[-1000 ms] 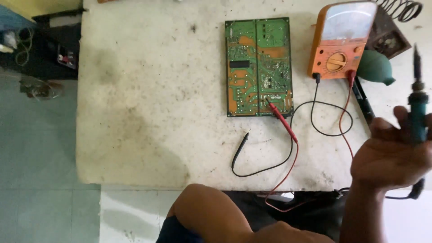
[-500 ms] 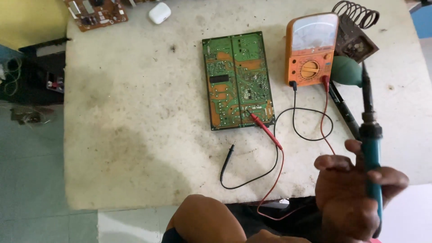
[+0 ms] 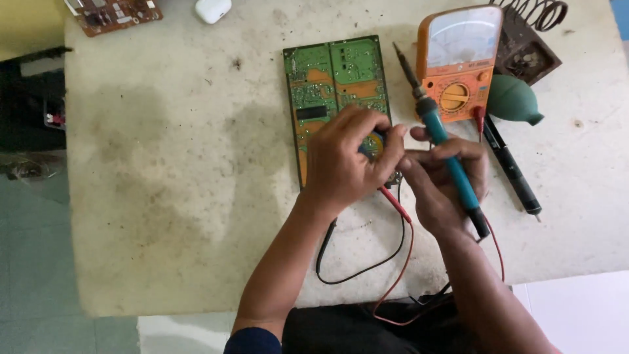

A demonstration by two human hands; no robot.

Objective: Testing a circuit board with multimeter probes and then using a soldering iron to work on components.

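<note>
Now hands: right [image 3: 440,178] grips slim teal soldering iron [image 3: 452,167]; left [image 3: 347,164] on flat green circuit board [image 3: 334,78].

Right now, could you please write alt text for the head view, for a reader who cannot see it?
Seen from above, the right hand holds a blue soldering iron, tip raised, while the left hand rests on a green circuit board on a stained white table. An orange meter with red and black leads sits beyond, beside a green bulb.
</note>
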